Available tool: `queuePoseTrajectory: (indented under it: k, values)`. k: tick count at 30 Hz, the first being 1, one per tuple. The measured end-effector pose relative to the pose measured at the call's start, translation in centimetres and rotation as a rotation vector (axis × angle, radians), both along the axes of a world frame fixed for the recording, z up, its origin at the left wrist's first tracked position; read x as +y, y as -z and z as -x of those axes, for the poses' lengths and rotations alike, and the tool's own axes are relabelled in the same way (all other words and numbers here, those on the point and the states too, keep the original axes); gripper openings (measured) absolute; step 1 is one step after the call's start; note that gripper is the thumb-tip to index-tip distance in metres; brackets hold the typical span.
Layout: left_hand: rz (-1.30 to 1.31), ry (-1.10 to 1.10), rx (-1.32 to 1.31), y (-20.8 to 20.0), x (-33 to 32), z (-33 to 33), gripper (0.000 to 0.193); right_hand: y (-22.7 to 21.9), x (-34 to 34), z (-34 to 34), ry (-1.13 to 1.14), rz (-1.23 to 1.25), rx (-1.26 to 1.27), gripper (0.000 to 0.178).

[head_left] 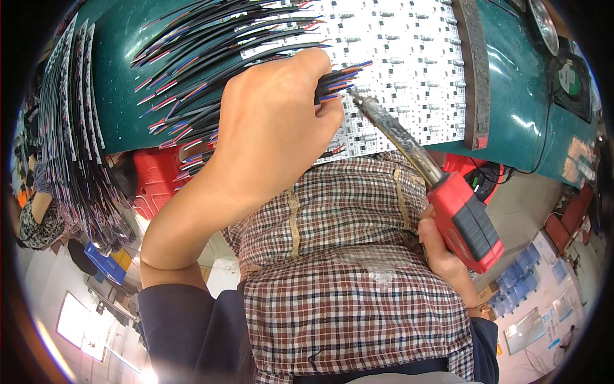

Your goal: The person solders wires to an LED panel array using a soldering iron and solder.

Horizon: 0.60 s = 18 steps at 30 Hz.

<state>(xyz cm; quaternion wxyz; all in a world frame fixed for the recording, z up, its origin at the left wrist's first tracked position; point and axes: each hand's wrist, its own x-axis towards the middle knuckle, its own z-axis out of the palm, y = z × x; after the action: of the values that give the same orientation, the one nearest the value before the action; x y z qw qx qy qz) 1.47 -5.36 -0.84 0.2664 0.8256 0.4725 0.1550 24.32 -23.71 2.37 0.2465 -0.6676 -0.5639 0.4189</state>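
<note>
My left hand (275, 118) is closed around a small bunch of black cables (334, 84). Their blue and brown wire ends stick out past my thumb and fingers, over a sheet of white circuit boards (409, 70). My right hand (438, 246), lower and to the right, grips a soldering iron (470, 224) with a red and black handle. The iron's metal shaft slants up and left, its tip close to the wire ends; whether they touch I cannot tell. More black cables (198, 67) fan leftward from the boards, their left ends showing red, white and blue wires.
A dark metal bar (474, 77) lies along the boards' right edge on the green table (518, 83). At the far left, strips of circuit boards (70, 109) with cables hang over the table's edge. A black fan-like device (569, 83) stands far right. Red plastic (153, 179) shows below the table.
</note>
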Motion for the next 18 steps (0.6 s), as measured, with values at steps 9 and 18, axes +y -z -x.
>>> queuePoseTrajectory:
  k: [9,18]
  values:
    - [-0.005,0.023,-0.033,-0.3,-0.1,0.1,0.017,-0.2,-1.1,-0.4,0.071,0.041,-0.037,0.027]
    - [0.003,-0.02,0.026,-1.3,-0.2,0.5,0.015,-0.8,-1.9,0.2,0.218,0.156,0.074,0.003]
